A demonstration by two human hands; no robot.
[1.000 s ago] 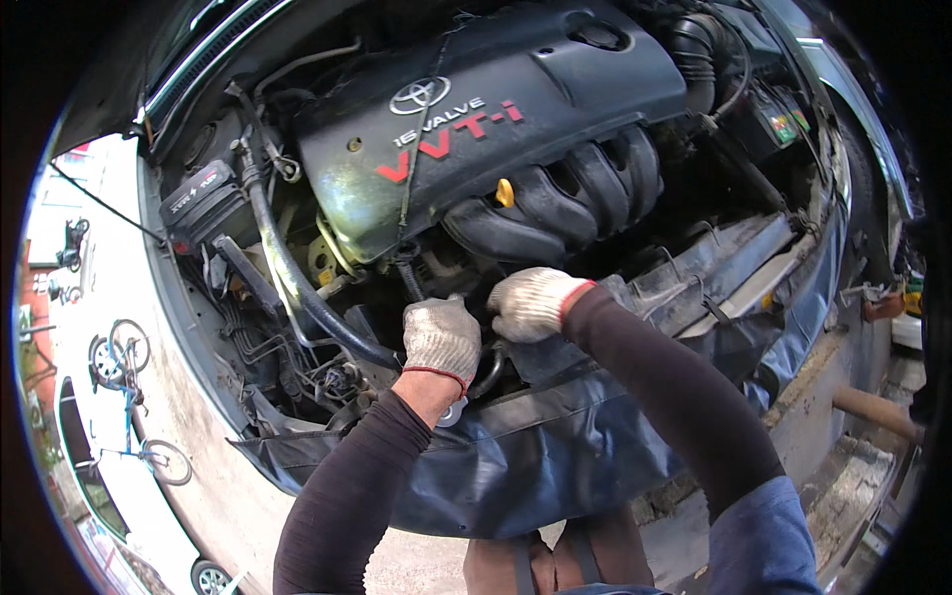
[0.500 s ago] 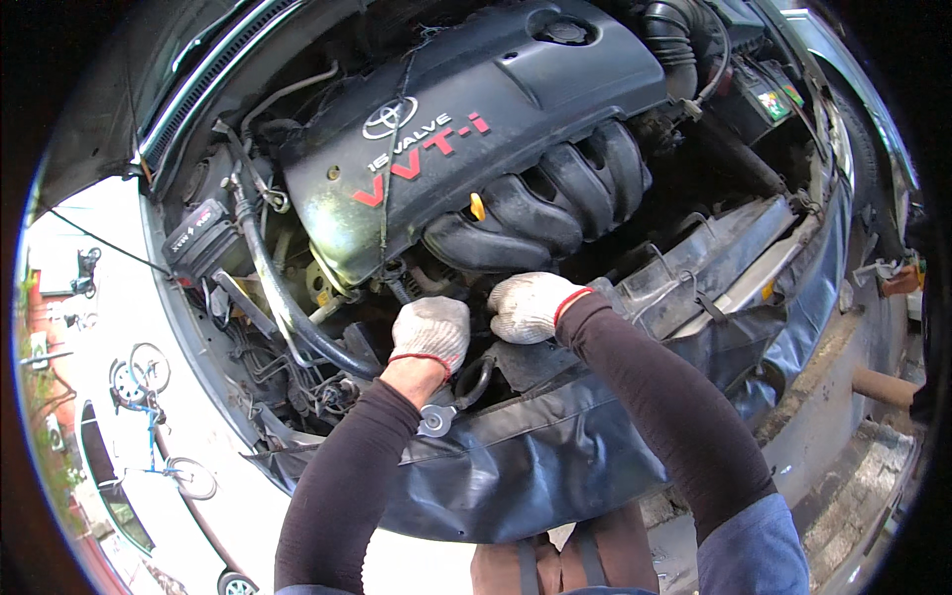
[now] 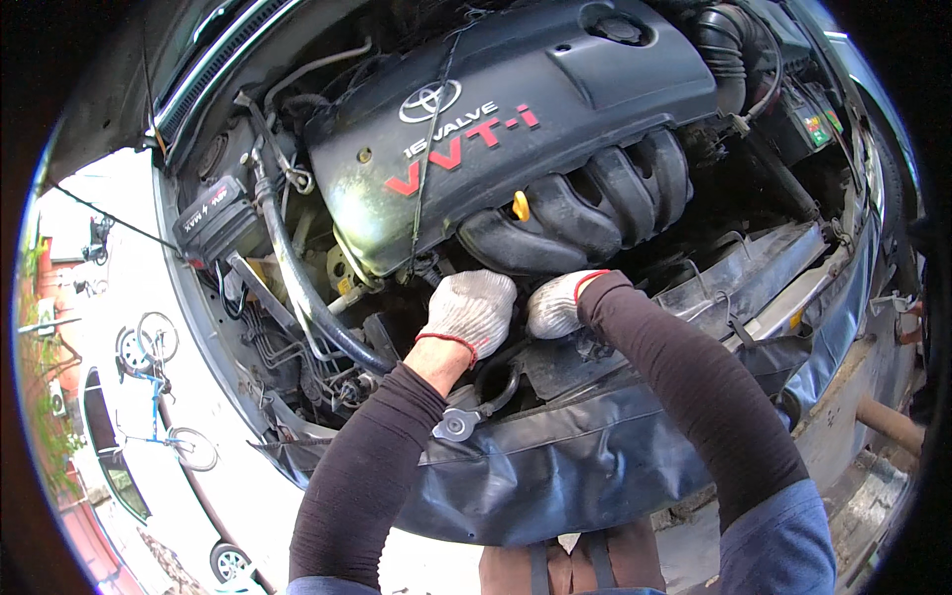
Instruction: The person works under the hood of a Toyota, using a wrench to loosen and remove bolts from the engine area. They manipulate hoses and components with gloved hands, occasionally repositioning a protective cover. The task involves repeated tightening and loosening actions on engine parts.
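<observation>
Both my hands wear white knit gloves with red cuffs and work low at the front of an open engine bay. My left hand (image 3: 472,305) is curled, knuckles up, beneath the near left corner of the black engine cover (image 3: 555,89). Close beside it, my right hand (image 3: 557,304) is bent downward in front of the black intake manifold (image 3: 540,238). Its fingers look closed. The fingertips of both hands, and whatever they grip, are hidden among dark parts. A silver radiator cap (image 3: 456,424) sits just below my left wrist.
A thick black hose (image 3: 317,322) runs left of my hands. The battery (image 3: 808,114) stands at the far right. A dark protective cover (image 3: 555,466) drapes over the car's front edge. A yellow dipstick handle (image 3: 521,205) rises by the manifold. Bicycles (image 3: 159,382) stand outside, left.
The view has shifted, so the engine sits further right in the picture. My left hand has moved slightly deeper toward the engine, and my right hand has moved a little left.
</observation>
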